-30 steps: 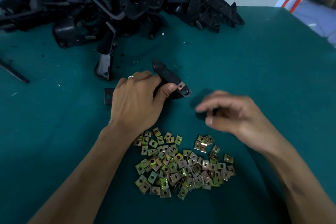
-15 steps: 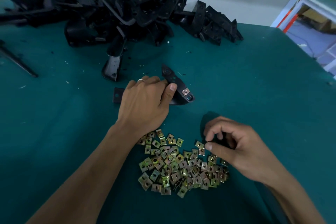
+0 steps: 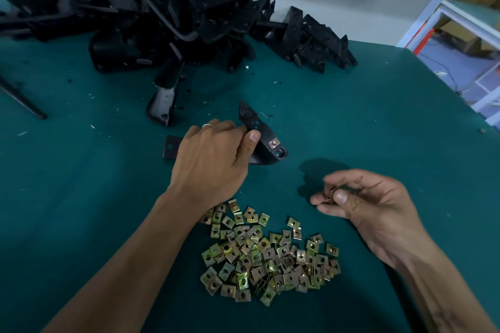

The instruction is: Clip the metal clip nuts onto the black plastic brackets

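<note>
Your left hand (image 3: 213,159) is gripping the black bracket (image 3: 263,134) on the desk (image 3: 81,197); your right hand (image 3: 362,203) is pinching a clip nut (image 3: 330,193). Try squaring its open side to the bracket's edge.

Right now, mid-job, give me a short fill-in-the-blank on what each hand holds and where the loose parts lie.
1. The left hand grips a black plastic bracket that already carries ____ metal clip nut.
2. The right hand pinches a single ____ in its fingers.
3. The loose pile of brass-coloured metal clip nuts lies on the ____ table cover.
4. The heap of black plastic brackets sits at the ____ edge of the table.

Missing words: one; clip nut; green; far
</note>
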The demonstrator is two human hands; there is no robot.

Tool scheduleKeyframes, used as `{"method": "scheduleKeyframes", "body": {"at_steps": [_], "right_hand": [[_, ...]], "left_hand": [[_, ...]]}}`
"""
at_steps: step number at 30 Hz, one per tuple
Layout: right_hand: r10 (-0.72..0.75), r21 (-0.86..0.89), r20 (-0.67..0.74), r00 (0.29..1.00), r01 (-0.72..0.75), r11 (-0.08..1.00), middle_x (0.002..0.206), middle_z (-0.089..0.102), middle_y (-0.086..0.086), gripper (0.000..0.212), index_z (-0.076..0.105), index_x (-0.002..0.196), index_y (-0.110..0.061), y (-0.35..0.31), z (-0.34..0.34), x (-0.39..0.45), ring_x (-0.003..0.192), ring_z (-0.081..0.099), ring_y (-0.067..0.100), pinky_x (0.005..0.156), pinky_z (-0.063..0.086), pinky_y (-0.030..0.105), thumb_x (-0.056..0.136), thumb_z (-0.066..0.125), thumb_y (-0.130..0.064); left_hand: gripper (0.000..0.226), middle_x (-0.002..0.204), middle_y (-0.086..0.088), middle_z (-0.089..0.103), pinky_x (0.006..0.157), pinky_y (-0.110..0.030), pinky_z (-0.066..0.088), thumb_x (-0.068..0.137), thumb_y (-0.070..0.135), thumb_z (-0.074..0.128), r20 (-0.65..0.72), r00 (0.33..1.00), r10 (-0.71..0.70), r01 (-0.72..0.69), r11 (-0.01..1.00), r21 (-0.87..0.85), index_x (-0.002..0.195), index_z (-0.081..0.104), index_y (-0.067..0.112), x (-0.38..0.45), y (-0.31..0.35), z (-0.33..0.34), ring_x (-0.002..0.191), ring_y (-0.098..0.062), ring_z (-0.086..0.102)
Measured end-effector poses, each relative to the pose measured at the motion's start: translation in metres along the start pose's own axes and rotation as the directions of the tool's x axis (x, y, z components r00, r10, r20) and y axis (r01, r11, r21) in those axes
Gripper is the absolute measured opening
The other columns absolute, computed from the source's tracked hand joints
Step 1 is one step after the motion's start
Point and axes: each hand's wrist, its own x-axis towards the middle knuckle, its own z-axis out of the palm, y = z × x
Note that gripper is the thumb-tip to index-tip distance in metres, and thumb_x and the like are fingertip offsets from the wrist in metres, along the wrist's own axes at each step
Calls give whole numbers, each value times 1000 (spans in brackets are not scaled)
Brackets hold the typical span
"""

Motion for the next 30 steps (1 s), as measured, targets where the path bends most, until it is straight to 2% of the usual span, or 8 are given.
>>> {"method": "scheduleKeyframes", "body": {"at_steps": [5, 9, 13, 16, 20, 24, 27, 30], "right_hand": [[-18, 2, -42, 999, 18, 1000, 79, 73, 19, 12, 79, 83, -12, -1, 9, -2, 78, 75, 37, 69, 62, 35, 73, 73, -14], [-40, -1, -19, 999, 40, 999, 107, 75, 19, 6, 77, 83, -14, -4, 12, 3, 104, 73, 31, 81, 60, 32, 78, 81, -15], [-14, 149, -61, 998, 23, 989, 86, 71, 13, 10, 76, 87, -6, -5, 13, 22, 72, 65, 20, 64, 53, 23, 79, 72, -6], [43, 270, -84, 996, -19, 963, 86, 69, 12, 22, 73, 102, -2, -4, 22, 47, 73, 65, 17, 67, 57, 21, 83, 62, 2], [46, 281, -99, 994, -17, 959, 90, 75, 11, 15, 70, 99, -1, -4, 45, 78, 78, 72, 19, 69, 59, 23, 91, 59, 5], [7, 260, -39, 999, 3, 966, 102, 77, 19, 10, 64, 102, -6, -1, 61, 93, 87, 76, 23, 75, 61, 29, 98, 57, -1], [-23, 285, 58, 998, 5, 958, 105, 76, 21, 5, 58, 103, -7, -1, 62, 92, 88, 77, 24, 71, 60, 29, 99, 55, -6], [-43, 314, 132, 990, 0, 950, 113, 74, 20, 12, 58, 106, -7, -3, 59, 89, 101, 74, 25, 76, 59, 28, 95, 56, -11]], "left_hand": [[45, 64, 12, 28, 68, -39, 41, 107, 42, 30, 1, 1000, 3, -3, 1000, 7, 64, 17, 36, 0, 0, 0, 63, -20, 36], [46, 63, 13, 26, 67, -38, 41, 107, 41, 32, -2, 1000, 1, -1, 1000, 12, 64, 17, 36, 0, 1, 0, 64, -20, 35], [46, 62, 13, 25, 68, -41, 43, 107, 40, 33, 2, 1000, 0, 0, 1000, 11, 64, 16, 36, 0, 1, 0, 63, -20, 35], [46, 63, 15, 26, 69, -40, 43, 107, 41, 33, 12, 1000, 12, -13, 1000, 6, 64, 18, 36, 0, 1, -1, 64, -18, 36], [45, 66, 11, 33, 70, -41, 43, 106, 42, 34, 24, 1000, 21, -20, 1000, -11, 64, 21, 33, 0, 1, -1, 66, -19, 38], [38, 70, 7, 43, 71, -44, 44, 106, 42, 35, 34, 999, 30, -29, 1000, -9, 71, 35, 28, -1, 0, -1, 70, -24, 48], [35, 73, 6, 47, 72, -44, 43, 105, 43, 34, 40, 998, 38, -39, 999, 4, 73, 38, 28, -1, 0, -2, 74, -26, 51], [41, 76, 4, 55, 73, -44, 43, 105, 44, 34, 49, 998, 39, -41, 999, 26, 75, 53, 23, -2, -1, -2, 77, -25, 53]]}}
